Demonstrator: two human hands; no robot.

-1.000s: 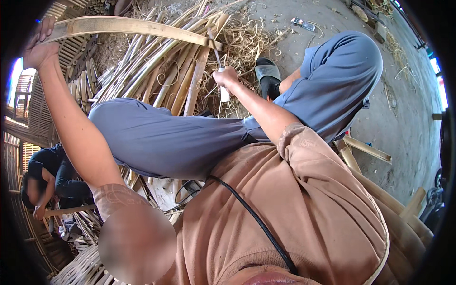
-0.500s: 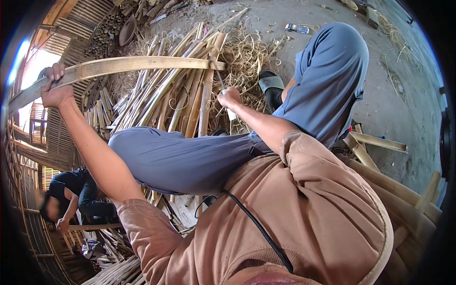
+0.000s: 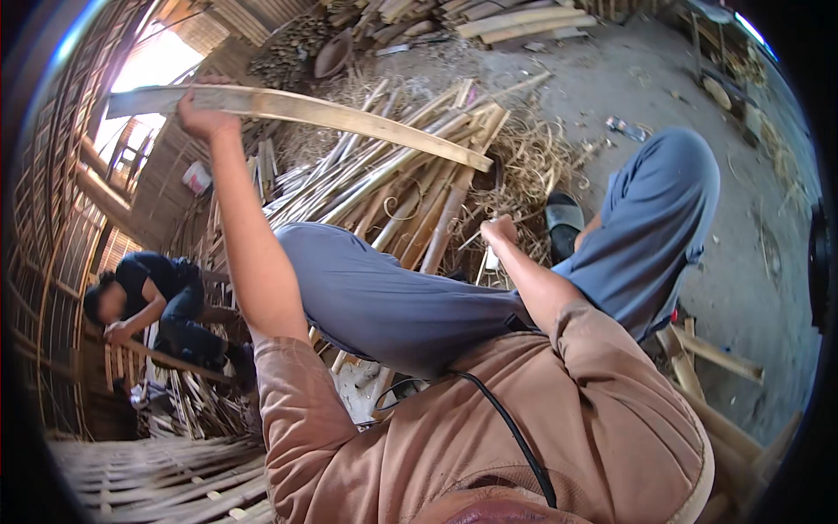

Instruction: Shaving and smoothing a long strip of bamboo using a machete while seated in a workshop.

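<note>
A long, pale split-bamboo strip (image 3: 349, 118) slants across the upper left, its broad end above the bamboo pile. My left hand (image 3: 208, 113) is raised and closed around the strip toward its far-left end. Lower and to the right, beyond my bent knee, my right hand (image 3: 499, 230) is closed on a white-handled knife (image 3: 492, 259). The handle pokes out below the fist; the blade barely shows. A gap separates this fist from the strip's right end.
Under the strip lies a heap of split bamboo (image 3: 375, 192), with curly shavings (image 3: 532, 157) beside my sandalled foot (image 3: 565, 223). Another person (image 3: 157, 306) sits bent over bamboo at left. Bamboo pieces (image 3: 720, 356) lie at right. A woven bamboo wall (image 3: 52, 227) stands left.
The view has shifted, so the surroundings appear lower and farther right. The strip now tilts down toward its right end, and my right fist is farther from that end.
</note>
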